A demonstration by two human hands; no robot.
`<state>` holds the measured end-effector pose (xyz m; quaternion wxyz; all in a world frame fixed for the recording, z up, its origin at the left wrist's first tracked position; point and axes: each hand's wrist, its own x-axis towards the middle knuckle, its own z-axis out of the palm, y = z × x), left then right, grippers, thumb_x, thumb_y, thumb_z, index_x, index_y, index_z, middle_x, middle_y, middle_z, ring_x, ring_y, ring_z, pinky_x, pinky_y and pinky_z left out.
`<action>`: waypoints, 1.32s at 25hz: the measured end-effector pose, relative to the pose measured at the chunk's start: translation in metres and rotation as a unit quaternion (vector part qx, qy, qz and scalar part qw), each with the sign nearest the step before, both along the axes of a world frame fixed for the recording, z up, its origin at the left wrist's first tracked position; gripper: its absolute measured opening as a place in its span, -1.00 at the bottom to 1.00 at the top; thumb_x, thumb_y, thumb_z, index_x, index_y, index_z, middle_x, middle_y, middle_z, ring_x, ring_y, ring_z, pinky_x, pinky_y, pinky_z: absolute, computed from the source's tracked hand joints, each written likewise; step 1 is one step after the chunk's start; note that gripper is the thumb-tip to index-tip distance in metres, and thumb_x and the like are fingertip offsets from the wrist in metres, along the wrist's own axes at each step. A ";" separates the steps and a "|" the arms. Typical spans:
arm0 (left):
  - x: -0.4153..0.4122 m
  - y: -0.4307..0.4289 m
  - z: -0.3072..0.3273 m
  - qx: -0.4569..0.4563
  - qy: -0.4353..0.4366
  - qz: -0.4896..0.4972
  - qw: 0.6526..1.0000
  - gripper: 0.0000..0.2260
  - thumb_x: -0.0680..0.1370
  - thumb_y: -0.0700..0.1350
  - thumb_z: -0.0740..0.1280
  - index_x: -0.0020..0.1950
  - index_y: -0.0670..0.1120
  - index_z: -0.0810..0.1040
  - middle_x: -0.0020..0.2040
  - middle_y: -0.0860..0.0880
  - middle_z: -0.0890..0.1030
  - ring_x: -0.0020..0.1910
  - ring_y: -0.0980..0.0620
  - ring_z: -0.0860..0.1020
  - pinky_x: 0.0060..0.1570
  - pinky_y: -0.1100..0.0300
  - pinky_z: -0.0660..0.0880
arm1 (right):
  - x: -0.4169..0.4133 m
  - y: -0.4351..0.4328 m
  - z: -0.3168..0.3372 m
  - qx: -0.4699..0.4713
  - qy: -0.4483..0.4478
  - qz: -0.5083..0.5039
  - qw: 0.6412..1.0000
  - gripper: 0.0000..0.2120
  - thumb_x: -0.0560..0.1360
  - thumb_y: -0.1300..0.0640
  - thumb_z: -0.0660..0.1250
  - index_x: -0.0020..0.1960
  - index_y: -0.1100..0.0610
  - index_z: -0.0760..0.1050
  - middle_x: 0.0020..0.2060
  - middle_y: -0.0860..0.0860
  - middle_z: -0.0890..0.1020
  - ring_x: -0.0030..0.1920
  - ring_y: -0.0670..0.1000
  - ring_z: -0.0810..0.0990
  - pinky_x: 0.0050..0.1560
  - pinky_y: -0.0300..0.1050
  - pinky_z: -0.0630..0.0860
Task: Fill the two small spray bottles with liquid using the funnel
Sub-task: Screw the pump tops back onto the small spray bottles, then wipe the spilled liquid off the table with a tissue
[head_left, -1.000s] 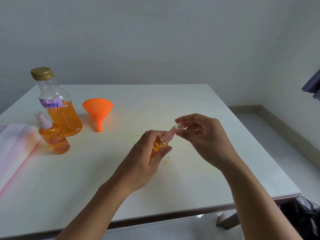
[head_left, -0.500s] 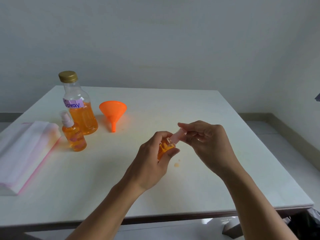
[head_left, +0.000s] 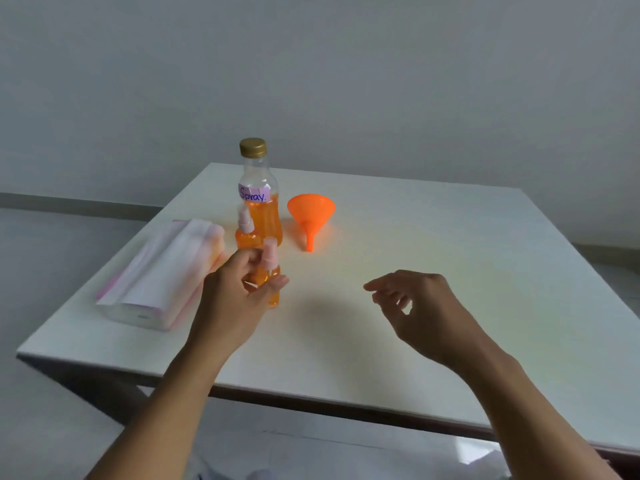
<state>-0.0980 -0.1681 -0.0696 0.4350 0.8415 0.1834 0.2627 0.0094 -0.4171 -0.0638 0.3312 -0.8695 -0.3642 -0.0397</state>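
Both fills look done to me: orange liquid shows in each little bottle and each wears its pump, so I judge the task nearly over, with only the one I hold left to set down.

Toward the left edge of the white table (head_left: 450, 258) lies a soft white pack with pink edges (head_left: 152, 275). Just right of it my left hand (head_left: 232, 303) has fingers and thumb curled round a small clear plastic spray bottle with a pink pump top (head_left: 269, 289). It is upright, and its base is at or just above the tabletop; I cannot tell which. Just behind it, toward the far edge, the second small spray bottle (head_left: 246, 233) stands alone. The tall clear plastic bottle with a gold cap and a "Spray" label (head_left: 258, 195) stands close behind that, capped and about half full. Beside it to the right the orange plastic funnel (head_left: 311, 213) rests on its side, spout toward me, touched by neither hand.

My right hand (head_left: 419, 306) hovers over the middle of the table, fingers loose and spread, holding nothing, well apart from the held bottle and nearer me than the funnel.
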 end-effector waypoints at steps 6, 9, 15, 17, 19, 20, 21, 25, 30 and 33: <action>-0.015 0.032 -0.012 0.039 0.040 0.075 0.996 -0.61 0.46 0.09 0.46 0.22 0.03 0.46 0.10 0.01 0.64 0.04 -0.03 0.63 0.02 0.06 0.58 | -0.025 0.033 -0.029 -0.113 -0.018 0.101 0.988 -0.74 0.61 -0.07 0.30 0.26 -0.09 0.61 0.29 -0.21 0.60 0.17 -0.15 0.62 0.14 -0.24 0.56; -0.015 0.032 -0.012 0.049 0.046 0.078 0.995 -0.51 0.46 0.09 0.45 0.32 0.00 0.40 0.17 0.00 0.61 0.10 -0.06 0.60 0.05 0.03 0.57 | -0.026 0.034 -0.037 -0.134 -0.017 0.094 0.986 -0.71 0.61 -0.07 0.30 0.29 -0.08 0.60 0.41 -0.19 0.53 0.29 -0.10 0.60 0.28 -0.15 0.54; -0.043 0.048 0.008 0.103 -0.024 0.085 0.991 -0.55 0.46 0.00 0.48 0.31 0.10 0.43 0.15 0.10 0.56 0.05 0.06 0.52 -0.10 0.13 0.58 | -0.029 0.036 -0.040 -0.141 -0.020 0.099 0.985 -0.70 0.61 -0.02 0.32 0.32 -0.07 0.60 0.41 -0.17 0.53 0.33 -0.09 0.59 0.31 -0.16 0.52; -0.061 0.058 0.012 0.215 -0.014 0.171 0.961 -0.70 0.55 -0.05 0.37 0.27 0.06 0.49 0.16 0.05 0.58 0.11 0.00 0.48 -0.10 0.03 0.57 | -0.029 0.036 -0.042 -0.146 -0.020 0.094 0.985 -0.69 0.61 -0.01 0.31 0.34 -0.06 0.59 0.44 -0.16 0.51 0.34 -0.08 0.59 0.32 -0.14 0.52; -0.070 0.069 0.009 0.266 0.045 0.237 0.933 -0.73 0.57 -0.03 0.31 0.27 -0.02 0.52 0.19 -0.04 0.60 0.20 -0.09 0.43 -0.05 -0.06 0.54 | -0.030 0.037 -0.046 -0.147 -0.024 0.089 0.985 -0.65 0.63 0.00 0.28 0.39 -0.04 0.54 0.48 -0.14 0.47 0.43 -0.07 0.51 0.41 -0.12 0.45; -0.071 0.074 0.006 0.272 0.081 0.246 0.927 -0.71 0.57 -0.01 0.30 0.27 -0.05 0.53 0.21 -0.07 0.60 0.23 -0.13 0.42 -0.02 -0.08 0.53 | -0.032 0.038 -0.049 -0.151 -0.026 0.089 0.984 -0.62 0.64 0.01 0.25 0.45 -0.03 0.49 0.52 -0.12 0.41 0.50 -0.08 0.41 0.50 -0.14 0.34; -0.072 0.078 0.003 0.271 0.112 0.246 0.924 -0.68 0.57 0.01 0.30 0.28 -0.07 0.54 0.22 -0.08 0.60 0.24 -0.15 0.42 -0.01 -0.09 0.52 | -0.036 0.039 -0.052 -0.157 -0.029 0.092 0.983 -0.58 0.67 0.00 0.19 0.51 -0.02 0.40 0.57 -0.12 0.32 0.57 -0.10 0.29 0.57 -0.19 0.18; -0.072 0.086 -0.002 0.236 0.130 0.250 0.930 -0.72 0.56 0.01 0.34 0.20 -0.09 0.62 0.18 -0.09 0.63 0.18 -0.15 0.47 -0.03 -0.07 0.52 | -0.050 0.044 -0.058 -0.175 -0.036 0.094 0.979 -0.49 0.70 -0.07 -0.07 0.63 -0.02 0.14 0.64 -0.11 0.08 0.64 -0.12 -0.03 0.58 -0.28 -0.20; -0.065 0.086 0.000 0.237 0.069 0.279 0.928 -0.85 0.55 -0.08 0.37 0.02 -0.10 0.69 0.00 -0.10 0.68 -0.01 -0.12 0.51 -0.19 0.00 0.53 | -0.053 0.041 -0.055 -0.173 -0.030 0.090 0.980 -0.49 0.70 -0.07 -0.08 0.63 -0.04 0.14 0.64 -0.11 0.09 0.64 -0.12 -0.03 0.56 -0.30 -0.22; -0.068 0.089 0.001 0.238 0.033 0.288 0.927 -0.81 0.55 -0.07 0.37 0.06 -0.12 0.69 -0.01 -0.11 0.70 -0.03 -0.12 0.51 -0.23 0.03 0.50 | -0.053 0.041 -0.053 -0.182 -0.032 0.091 0.979 -0.44 0.66 -0.10 -0.13 0.63 -0.04 0.12 0.64 -0.12 0.07 0.64 -0.13 -0.05 0.52 -0.36 -0.27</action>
